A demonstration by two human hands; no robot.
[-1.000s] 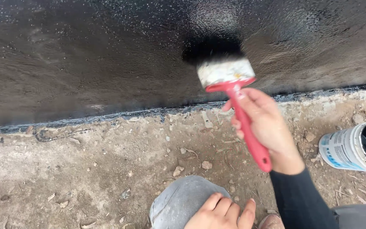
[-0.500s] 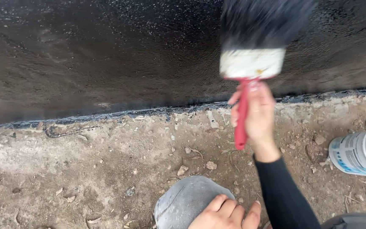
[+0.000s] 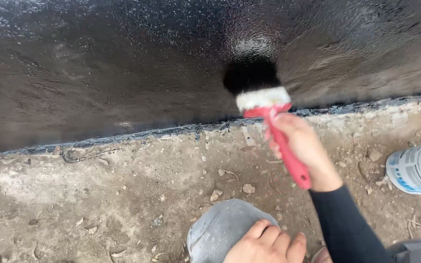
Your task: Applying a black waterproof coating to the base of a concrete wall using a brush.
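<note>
Your right hand (image 3: 303, 146) has its fingers wrapped around the smooth red handle of a wide paintbrush (image 3: 269, 112), whose black bristles press the glossy, pebbled tar-coated wall (image 3: 123, 73). Below the brush, your left hand (image 3: 264, 243) lies flat with loose fingers on a grey-clad knee (image 3: 215, 229); a white bucket (image 3: 417, 168) stands to the brush's right on gritty dirt.

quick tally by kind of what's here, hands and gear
hands: 2 (right hand, left hand)
brush: 1, red handle, black bristles on the wall
bucket: 1, white, at the right edge
total: 4
</note>
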